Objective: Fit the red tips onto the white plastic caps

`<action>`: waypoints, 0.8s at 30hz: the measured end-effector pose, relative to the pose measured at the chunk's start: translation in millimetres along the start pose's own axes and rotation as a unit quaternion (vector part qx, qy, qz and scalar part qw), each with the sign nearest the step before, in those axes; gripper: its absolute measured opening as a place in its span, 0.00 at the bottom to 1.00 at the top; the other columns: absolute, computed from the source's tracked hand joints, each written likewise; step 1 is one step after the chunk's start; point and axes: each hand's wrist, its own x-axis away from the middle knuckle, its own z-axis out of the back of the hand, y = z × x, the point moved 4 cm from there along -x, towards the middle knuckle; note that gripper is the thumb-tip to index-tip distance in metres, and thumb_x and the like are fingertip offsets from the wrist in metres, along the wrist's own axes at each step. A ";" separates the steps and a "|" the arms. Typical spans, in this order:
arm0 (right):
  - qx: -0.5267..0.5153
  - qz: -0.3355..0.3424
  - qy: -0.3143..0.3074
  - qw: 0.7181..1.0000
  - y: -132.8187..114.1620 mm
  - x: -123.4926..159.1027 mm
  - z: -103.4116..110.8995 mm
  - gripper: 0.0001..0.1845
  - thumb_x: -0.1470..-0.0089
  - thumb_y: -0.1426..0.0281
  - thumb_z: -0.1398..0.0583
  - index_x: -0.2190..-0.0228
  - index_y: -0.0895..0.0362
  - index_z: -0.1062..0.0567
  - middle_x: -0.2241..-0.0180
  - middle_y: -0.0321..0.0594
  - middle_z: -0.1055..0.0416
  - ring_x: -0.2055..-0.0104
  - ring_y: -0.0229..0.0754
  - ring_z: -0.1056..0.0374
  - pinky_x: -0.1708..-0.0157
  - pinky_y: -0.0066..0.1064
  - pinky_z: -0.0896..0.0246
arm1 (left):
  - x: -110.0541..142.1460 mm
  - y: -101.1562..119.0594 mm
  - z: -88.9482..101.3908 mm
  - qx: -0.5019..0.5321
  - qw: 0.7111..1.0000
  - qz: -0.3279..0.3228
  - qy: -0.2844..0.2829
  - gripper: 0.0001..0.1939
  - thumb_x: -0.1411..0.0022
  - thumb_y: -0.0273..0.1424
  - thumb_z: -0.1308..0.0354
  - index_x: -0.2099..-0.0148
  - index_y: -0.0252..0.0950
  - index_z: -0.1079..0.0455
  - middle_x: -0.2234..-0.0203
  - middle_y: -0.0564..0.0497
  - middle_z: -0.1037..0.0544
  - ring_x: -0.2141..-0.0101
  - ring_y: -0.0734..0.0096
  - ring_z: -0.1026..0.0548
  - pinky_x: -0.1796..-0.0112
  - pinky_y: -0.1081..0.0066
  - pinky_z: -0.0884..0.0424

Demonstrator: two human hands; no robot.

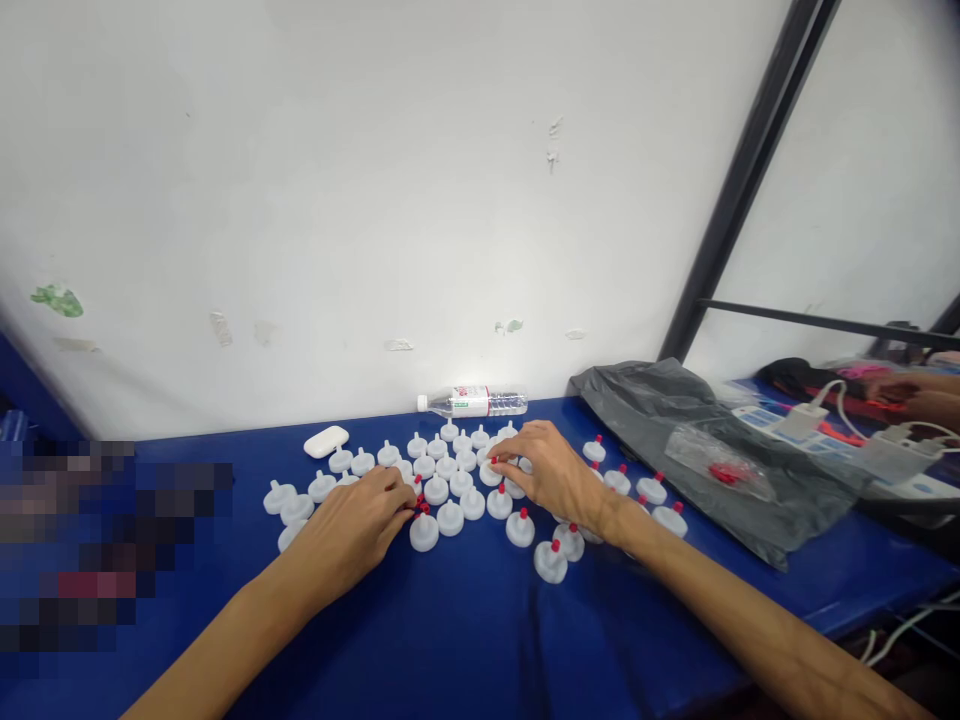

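Several white plastic nozzle caps point(450, 518) stand spout-up on the blue table. Many on the right, such as this one point(520, 528), wear small red tips, while most on the left have bare white spouts. My left hand point(364, 520) is closed over the left part of the group, small red tips point(421, 509) at its fingertips beside a white cap point(424, 533). My right hand point(551, 470) reaches in from the right, thumb and fingers pinched at the red tip point(493, 464) of a white cap. Both hands hide some caps beneath them.
A clear bottle point(472, 402) lies against the wall behind the caps, and a white oval case point(326, 442) sits at back left. On the right are a grey plastic bag point(652, 400), a clear packet of red pieces point(724, 470), chargers with cables point(802, 420) and another person's hand point(911, 395).
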 end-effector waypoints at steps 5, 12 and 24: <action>0.004 0.002 -0.017 1.000 0.8 1.5 -3.5 0.06 0.37 0.67 0.38 0.59 0.52 0.20 0.67 0.36 0.19 0.62 0.44 0.25 0.44 0.47 0.43 | -0.3 -3.2 0.6 0.003 1.000 0.011 0.004 0.09 0.30 0.30 0.49 0.56 0.42 0.27 0.61 0.50 0.23 0.61 0.61 0.22 0.70 0.67 0.33; 0.037 -0.054 0.004 0.998 15.4 1.8 11.4 0.13 0.33 0.63 0.44 0.57 0.53 0.21 0.59 0.42 0.19 0.57 0.49 0.26 0.48 0.46 0.39 | -0.1 -5.6 -1.2 0.003 1.000 0.014 -0.006 0.10 0.29 0.29 0.50 0.58 0.41 0.27 0.62 0.50 0.23 0.62 0.61 0.22 0.66 0.66 0.30; 0.023 -0.042 -0.001 0.999 24.1 4.8 5.3 0.14 0.32 0.61 0.45 0.56 0.52 0.21 0.60 0.40 0.19 0.57 0.48 0.24 0.48 0.45 0.36 | -1.1 3.0 16.3 -0.011 0.997 0.002 0.073 0.11 0.27 0.30 0.54 0.59 0.39 0.30 0.65 0.51 0.22 0.66 0.63 0.20 0.72 0.69 0.29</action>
